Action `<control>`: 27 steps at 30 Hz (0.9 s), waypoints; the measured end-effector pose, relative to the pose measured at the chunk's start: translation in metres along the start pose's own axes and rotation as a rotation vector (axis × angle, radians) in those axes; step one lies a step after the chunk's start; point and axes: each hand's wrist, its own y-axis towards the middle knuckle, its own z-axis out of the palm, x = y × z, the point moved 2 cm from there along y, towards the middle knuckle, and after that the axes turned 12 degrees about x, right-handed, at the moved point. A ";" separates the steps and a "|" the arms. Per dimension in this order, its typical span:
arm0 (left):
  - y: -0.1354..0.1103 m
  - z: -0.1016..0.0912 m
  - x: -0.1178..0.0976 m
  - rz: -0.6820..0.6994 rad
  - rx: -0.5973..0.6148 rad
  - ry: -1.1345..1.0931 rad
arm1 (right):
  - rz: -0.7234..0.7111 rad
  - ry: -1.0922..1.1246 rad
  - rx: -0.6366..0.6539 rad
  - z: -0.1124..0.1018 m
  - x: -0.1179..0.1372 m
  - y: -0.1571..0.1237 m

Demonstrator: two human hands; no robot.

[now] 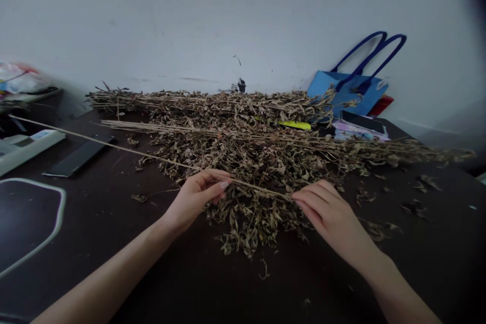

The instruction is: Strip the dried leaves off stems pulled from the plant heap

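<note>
A long thin dried stem [114,146] runs from the far left across to both my hands. My left hand [197,197] pinches it with thumb and fingers near its middle. My right hand [326,210] has its fingers closed on the stem's leafy end. Under and behind the hands lies a big heap of dried leafy stalks [266,152] on the dark table [190,273]. A bundle of bare stems [152,126] lies at the heap's left side.
A blue bag with dark handles [347,88] leans on the white wall at the back right, papers [359,129] beside it. A yellow object [296,124] lies in the heap. A dark flat bar [78,157] and a white device [26,147] lie left.
</note>
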 end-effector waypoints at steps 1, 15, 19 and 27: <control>-0.001 0.002 0.000 -0.005 0.010 0.003 | -0.002 0.002 -0.002 0.001 0.002 0.000; -0.010 0.026 0.006 -0.080 0.146 0.051 | -0.058 0.047 -0.016 0.014 0.030 0.003; -0.013 0.032 0.005 -0.113 0.165 0.076 | -0.051 0.077 0.016 0.016 0.035 0.003; -0.011 0.030 0.008 -0.089 0.186 0.237 | -0.043 0.066 0.028 0.018 0.035 0.004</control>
